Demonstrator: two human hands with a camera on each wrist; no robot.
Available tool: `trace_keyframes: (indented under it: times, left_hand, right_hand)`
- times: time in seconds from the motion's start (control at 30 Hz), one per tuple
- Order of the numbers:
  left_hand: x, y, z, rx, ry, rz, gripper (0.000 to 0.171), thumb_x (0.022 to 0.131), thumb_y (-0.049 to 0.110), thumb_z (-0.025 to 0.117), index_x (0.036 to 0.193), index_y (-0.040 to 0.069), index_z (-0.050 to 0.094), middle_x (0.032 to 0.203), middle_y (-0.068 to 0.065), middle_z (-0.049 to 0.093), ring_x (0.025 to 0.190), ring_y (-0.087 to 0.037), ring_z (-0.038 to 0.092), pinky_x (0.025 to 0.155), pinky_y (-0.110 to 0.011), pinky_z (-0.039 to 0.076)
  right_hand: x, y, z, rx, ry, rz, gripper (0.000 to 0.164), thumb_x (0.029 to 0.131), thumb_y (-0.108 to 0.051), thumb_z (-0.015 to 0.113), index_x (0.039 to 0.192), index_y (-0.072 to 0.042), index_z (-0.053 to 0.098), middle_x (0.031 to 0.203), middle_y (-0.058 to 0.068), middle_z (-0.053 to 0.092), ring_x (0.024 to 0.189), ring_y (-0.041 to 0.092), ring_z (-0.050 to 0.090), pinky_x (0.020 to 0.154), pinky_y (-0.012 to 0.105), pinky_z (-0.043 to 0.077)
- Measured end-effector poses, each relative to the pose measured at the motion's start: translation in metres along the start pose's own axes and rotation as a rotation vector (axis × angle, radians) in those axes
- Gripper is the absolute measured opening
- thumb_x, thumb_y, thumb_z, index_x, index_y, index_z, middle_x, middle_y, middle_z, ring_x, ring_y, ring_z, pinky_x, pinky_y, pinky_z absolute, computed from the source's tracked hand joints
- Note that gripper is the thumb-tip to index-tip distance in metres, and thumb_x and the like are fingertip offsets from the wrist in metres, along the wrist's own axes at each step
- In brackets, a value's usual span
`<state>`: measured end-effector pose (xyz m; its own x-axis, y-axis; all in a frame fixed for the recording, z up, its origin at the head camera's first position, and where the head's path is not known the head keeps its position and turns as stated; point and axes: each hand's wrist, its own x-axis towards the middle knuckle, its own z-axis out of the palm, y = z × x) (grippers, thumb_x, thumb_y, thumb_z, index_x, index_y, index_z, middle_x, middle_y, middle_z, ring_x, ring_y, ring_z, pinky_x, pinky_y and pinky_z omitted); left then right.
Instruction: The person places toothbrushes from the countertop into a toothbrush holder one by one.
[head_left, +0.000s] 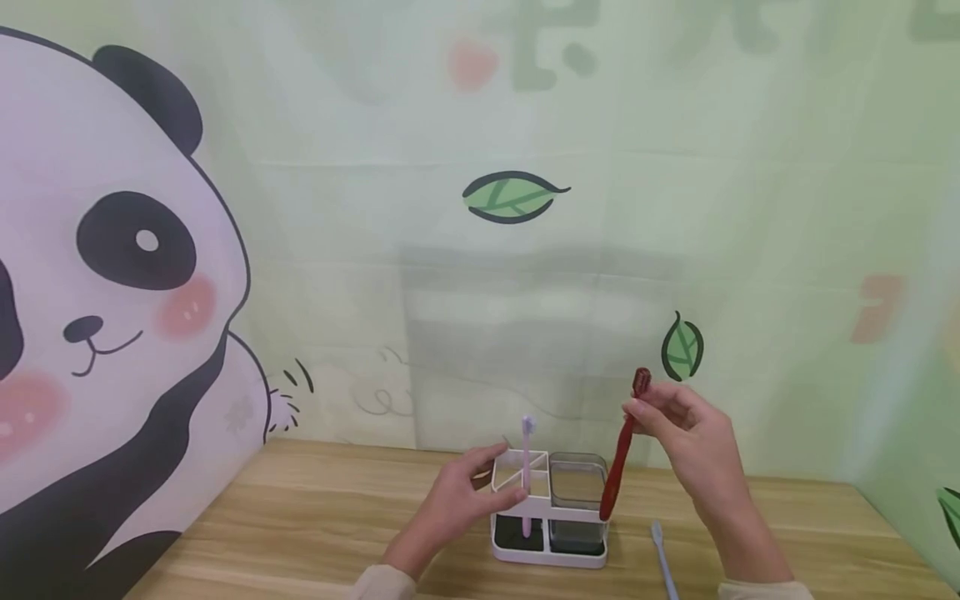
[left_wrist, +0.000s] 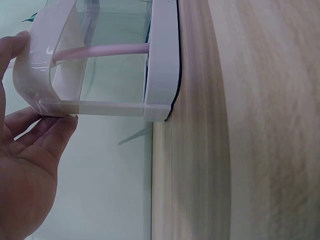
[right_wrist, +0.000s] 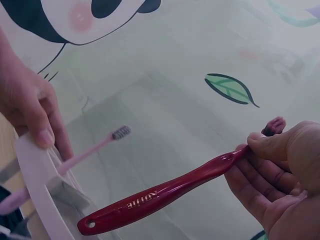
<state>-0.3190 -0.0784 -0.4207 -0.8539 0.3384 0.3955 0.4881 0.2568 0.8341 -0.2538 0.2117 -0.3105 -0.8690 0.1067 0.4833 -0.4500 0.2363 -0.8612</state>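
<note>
My right hand point(head_left: 701, 437) pinches a dark red toothbrush point(head_left: 619, 462) close to its bristle head, between thumb and fingers. The brush tilts, its handle end pointing down beside the right side of a white toothbrush holder point(head_left: 551, 560). In the right wrist view, light lettering and a hole show on the red handle point(right_wrist: 150, 199). My left hand point(head_left: 459, 496) grips the holder's upper rim at its left side, thumb in front and fingers behind. A pink-purple toothbrush point(head_left: 527, 458) stands upright in one of the holder's left compartments, its head above the rim.
A clear grey cup point(head_left: 577, 482) sits in the holder's right half. On the wooden table point(head_left: 315, 517), to the right of the holder, lies a light blue toothbrush point(head_left: 663, 558). Behind the table hangs a green backdrop point(head_left: 330, 217) printed with a panda and leaves.
</note>
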Motion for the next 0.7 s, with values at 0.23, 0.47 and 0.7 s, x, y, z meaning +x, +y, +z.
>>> trace_keyframes:
  times: [0.23, 0.47, 0.7]
  left_hand:
    - [0.000, 0.001, -0.001, 0.009, -0.010, -0.009, 0.071, 0.092, 0.032, 0.086, 0.148, -0.001, 0.059, 0.148, -0.025, 0.058, 0.128, -0.045, 0.062, 0.106, -0.051, 0.055]
    - [0.000, 0.002, -0.001, 0.007, -0.010, -0.016, 0.071, 0.091, 0.031, 0.086, 0.148, -0.001, 0.059, 0.149, -0.024, 0.058, 0.129, -0.044, 0.062, 0.105, -0.050, 0.055]
    - [0.000, 0.003, -0.001, 0.010, -0.008, -0.019, 0.070, 0.091, 0.032, 0.086, 0.148, 0.000, 0.059, 0.148, -0.024, 0.059, 0.128, -0.043, 0.063, 0.105, -0.051, 0.055]
  right_hand:
    - [0.003, -0.005, 0.025, 0.052, 0.036, 0.030, 0.035, 0.102, -0.021, 0.076, 0.123, 0.005, 0.066, 0.106, 0.005, 0.079, 0.091, 0.017, 0.077, 0.094, 0.019, 0.057]
    - [0.006, -0.005, 0.046, 0.143, 0.102, 0.031, 0.027, 0.101, -0.014, 0.075, 0.119, 0.004, 0.066, 0.104, 0.003, 0.079, 0.090, 0.016, 0.077, 0.096, 0.023, 0.059]
    - [0.007, 0.002, 0.057, 0.136, 0.135, 0.053, 0.028, 0.101, -0.016, 0.076, 0.122, 0.001, 0.067, 0.111, 0.007, 0.078, 0.093, 0.013, 0.076, 0.096, 0.020, 0.058]
